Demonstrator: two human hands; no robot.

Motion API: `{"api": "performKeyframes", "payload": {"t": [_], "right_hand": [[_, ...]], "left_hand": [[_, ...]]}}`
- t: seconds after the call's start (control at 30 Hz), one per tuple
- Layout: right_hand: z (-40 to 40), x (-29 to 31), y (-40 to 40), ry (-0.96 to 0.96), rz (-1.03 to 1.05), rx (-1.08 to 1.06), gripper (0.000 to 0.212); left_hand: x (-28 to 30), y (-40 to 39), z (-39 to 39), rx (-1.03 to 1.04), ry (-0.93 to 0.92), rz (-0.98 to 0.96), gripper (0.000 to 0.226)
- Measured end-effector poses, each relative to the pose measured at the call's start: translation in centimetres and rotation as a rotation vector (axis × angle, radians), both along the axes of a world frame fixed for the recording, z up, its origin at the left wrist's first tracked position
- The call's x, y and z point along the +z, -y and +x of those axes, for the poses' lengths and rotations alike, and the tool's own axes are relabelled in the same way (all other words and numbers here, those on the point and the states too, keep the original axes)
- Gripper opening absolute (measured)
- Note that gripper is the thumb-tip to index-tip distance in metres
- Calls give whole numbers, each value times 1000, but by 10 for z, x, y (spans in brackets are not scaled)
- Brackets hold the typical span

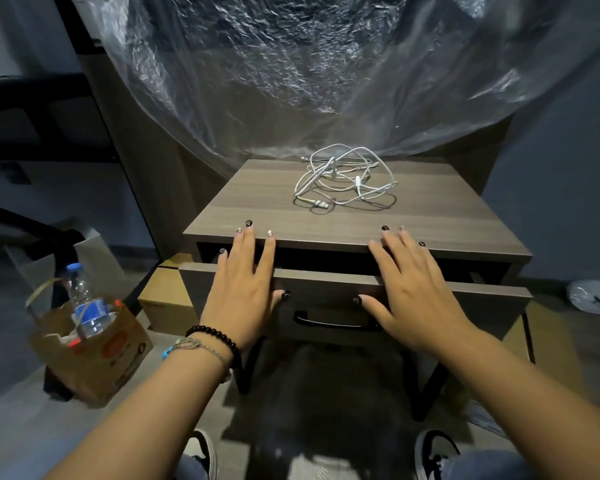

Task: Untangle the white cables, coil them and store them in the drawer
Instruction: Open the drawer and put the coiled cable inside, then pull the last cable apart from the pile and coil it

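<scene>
Head view: I am seeing both hands lying flat, fingers straight and spread, over the part-open drawer (329,289) of the wooden nightstand (447,202). Left hand (245,289) and right hand (411,289) are gripping nothing. White cables (343,176) are sitting tangled on the nightstand top, well apart from both hands. A water bottle (85,303) is standing in a paper bag (94,358) at left.
</scene>
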State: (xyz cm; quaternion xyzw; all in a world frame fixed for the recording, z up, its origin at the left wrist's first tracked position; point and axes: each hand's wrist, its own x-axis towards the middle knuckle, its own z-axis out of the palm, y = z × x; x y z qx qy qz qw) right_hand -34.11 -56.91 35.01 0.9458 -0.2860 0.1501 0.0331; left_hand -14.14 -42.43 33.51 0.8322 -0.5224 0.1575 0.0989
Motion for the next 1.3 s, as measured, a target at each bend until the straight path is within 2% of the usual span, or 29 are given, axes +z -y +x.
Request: {"api": "performKeyframes", "payload": {"t": [0.17, 0.3, 0.47, 0.57, 0.73, 0.83, 0.97, 1.07, 1.2, 1.3], "right_hand": [[4, -1, 19, -2, 15, -85, 84], [7, 0, 26, 78, -44, -83, 73], [13, -5, 35, 226, -71, -96, 58], [18, -4, 38, 267, -78, -98, 53], [23, 4, 40, 292, -32, -100, 43], [27, 13, 30, 430, 78, -31, 33], [39, 31, 22, 599, 185, 14, 33], [53, 52, 33, 642, 203, -26, 39], [76, 83, 59, 588, 116, -41, 52], [91, 99, 82, 440, 140, -104, 69]], "left_hand": [[2, 20, 8, 49, -24, 13, 82], [8, 32, 8, 99, -25, 1, 81], [27, 45, 14, 162, 13, 54, 61], [32, 52, 17, 187, 7, 64, 57], [45, 56, 16, 203, -14, 106, 57], [53, 56, 12, 189, -88, 91, 52], [62, 62, 3, 99, -250, -11, 58], [66, 69, -3, 48, -267, -37, 58], [66, 74, 0, -2, -311, -68, 58], [67, 74, 5, -28, -355, -104, 61]]}}
